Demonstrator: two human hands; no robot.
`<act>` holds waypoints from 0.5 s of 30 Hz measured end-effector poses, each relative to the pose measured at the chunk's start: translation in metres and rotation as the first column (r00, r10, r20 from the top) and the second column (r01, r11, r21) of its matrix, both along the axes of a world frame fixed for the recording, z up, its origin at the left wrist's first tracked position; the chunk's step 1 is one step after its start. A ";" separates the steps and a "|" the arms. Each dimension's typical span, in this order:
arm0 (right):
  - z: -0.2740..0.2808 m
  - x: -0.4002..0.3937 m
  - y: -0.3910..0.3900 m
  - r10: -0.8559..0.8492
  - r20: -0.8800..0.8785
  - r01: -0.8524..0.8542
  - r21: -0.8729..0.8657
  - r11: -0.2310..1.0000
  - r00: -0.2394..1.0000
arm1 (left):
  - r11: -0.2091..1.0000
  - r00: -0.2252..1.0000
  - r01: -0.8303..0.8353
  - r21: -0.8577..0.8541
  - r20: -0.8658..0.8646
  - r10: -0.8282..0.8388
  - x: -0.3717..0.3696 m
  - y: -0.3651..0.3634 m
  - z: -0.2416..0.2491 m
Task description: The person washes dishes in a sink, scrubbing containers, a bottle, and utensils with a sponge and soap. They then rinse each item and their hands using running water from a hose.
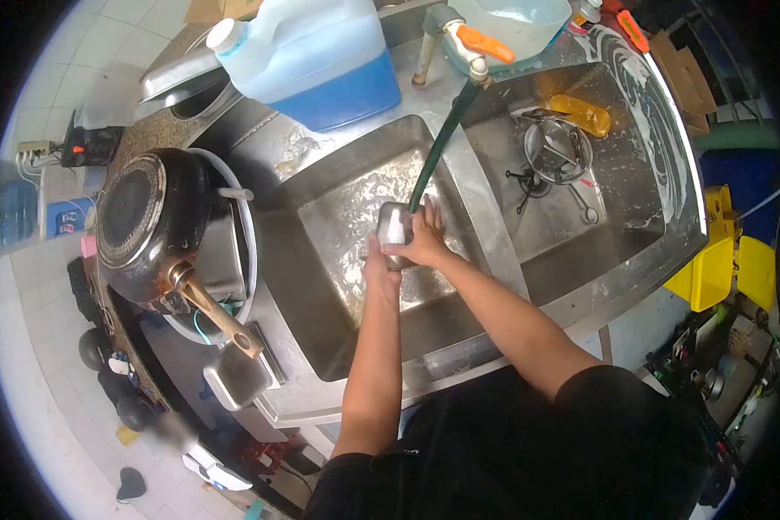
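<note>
A small rectangular stainless steel container (pixel 396 223) is held over the left sink basin, its shiny surface facing up. My left hand (pixel 380 262) grips it at its near left edge, with most of the fingers hidden beneath. On the right side, my right hand (pixel 426 239) also has hold of it, its thumb laid across the near end and its other fingers spread out beyond. A dark green hose (pixel 443 146) runs down from the tap (pixel 475 54), its lower end beside the container and my right fingers. Water and suds cover the basin floor (pixel 338 227).
In the right basin (pixel 537 247) lie metal utensils, a strainer (pixel 559 149) and a yellow-orange item (pixel 582 114). A blue-liquid jug (pixel 308 61) stands behind. At left, a blackened pan (pixel 152 208) rests on a tub (pixel 250 251), near a small metal tray (pixel 237 377).
</note>
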State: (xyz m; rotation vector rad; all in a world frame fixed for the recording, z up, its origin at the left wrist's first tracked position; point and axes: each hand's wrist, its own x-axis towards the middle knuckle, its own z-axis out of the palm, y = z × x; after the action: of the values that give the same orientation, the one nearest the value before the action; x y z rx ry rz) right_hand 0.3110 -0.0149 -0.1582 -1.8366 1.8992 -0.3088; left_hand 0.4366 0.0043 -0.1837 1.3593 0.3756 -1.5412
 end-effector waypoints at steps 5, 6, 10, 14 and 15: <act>-0.039 0.017 -0.027 -0.088 0.622 0.065 0.060 0.996 0.778 | 0.995 0.995 -0.098 0.021 0.037 0.097 0.008 0.000 0.017; -0.043 0.021 -0.028 -0.224 0.612 0.121 0.205 0.971 0.758 | 0.992 0.991 -0.122 0.022 0.065 0.121 0.010 0.001 0.020; -0.076 0.017 -0.046 -0.455 0.452 0.266 0.421 0.867 0.767 | 0.982 0.982 -0.177 0.066 -0.055 0.181 0.035 0.009 0.038; -0.053 0.000 -0.051 -0.582 0.358 0.073 0.807 0.587 0.730 | 0.997 0.990 -0.029 0.075 -0.138 0.039 0.065 0.029 0.027; -0.054 0.000 -0.047 -0.695 0.318 0.038 0.895 0.445 0.644 | 0.998 0.987 0.070 -0.005 -0.144 -0.070 0.079 0.043 0.003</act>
State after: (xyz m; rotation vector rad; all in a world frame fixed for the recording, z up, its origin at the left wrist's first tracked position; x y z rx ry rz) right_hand 0.3113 -0.0616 -0.2118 -0.4516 1.4738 -0.1138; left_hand 0.5153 0.0471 -0.1810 1.2763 0.4204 -1.7029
